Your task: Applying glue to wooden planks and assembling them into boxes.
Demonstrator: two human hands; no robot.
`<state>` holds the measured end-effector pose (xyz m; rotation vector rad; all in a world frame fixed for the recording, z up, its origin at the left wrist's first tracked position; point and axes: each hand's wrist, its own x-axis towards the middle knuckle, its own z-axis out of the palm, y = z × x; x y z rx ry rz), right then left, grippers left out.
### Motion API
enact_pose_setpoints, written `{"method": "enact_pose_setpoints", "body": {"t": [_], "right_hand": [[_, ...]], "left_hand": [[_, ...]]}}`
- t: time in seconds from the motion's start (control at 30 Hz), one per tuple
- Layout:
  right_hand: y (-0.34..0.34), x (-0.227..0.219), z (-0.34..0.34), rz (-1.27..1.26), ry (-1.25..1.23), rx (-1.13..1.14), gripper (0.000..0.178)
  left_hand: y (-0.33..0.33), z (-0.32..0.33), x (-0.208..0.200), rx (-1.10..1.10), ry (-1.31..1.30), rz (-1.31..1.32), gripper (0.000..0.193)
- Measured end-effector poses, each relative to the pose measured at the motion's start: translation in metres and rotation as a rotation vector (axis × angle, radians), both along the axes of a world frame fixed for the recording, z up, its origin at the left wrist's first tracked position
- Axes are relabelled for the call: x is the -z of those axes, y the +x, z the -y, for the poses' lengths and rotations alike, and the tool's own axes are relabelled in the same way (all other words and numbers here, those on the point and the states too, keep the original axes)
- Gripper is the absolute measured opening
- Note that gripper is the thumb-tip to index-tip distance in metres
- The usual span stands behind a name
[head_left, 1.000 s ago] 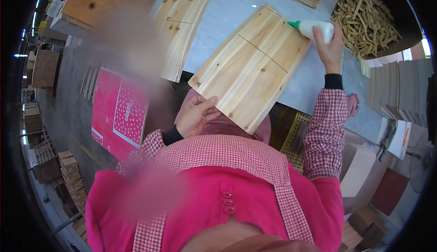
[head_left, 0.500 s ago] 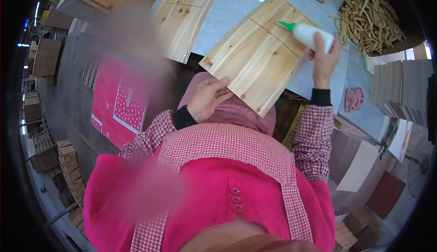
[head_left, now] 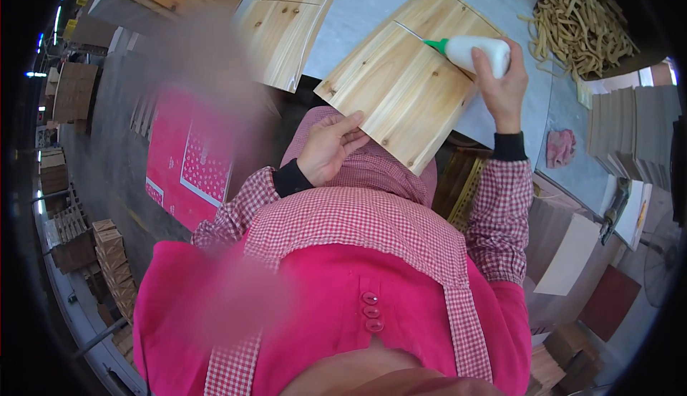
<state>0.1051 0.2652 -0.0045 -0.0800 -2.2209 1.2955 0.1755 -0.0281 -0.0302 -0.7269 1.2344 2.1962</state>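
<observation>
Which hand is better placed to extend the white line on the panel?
Probably the right hand: it holds the bottle, green tip at the white line; the left hand holds the panel.

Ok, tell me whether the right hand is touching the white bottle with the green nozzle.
Touching. The head view shows the right hand wrapped around the rear of the white bottle.

Before you, a pale blue-grey table (head_left: 361, 23) carries a grooved wooden panel (head_left: 401, 88), its near end jutting past the edge toward your lap. Another panel (head_left: 286, 27) lies to your left, a crumpled pink cloth (head_left: 560, 148) to your right.
</observation>
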Motion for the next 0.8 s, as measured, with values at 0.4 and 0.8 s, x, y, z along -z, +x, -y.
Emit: {"method": "enact_pose_setpoints", "body": {"t": [0.4,0.8], "right_hand": [[0.097,-0.013,-0.049,0.070,-0.347,0.252,0.036],[0.036,0.025,-0.074,-0.233,-0.842,0.448,0.037]], "left_hand": [[-0.019,-0.010,-0.037,-0.031,0.163,-0.096,0.037],[-0.025,-0.012,-0.001,0.124,0.442,-0.036,0.049]]}}
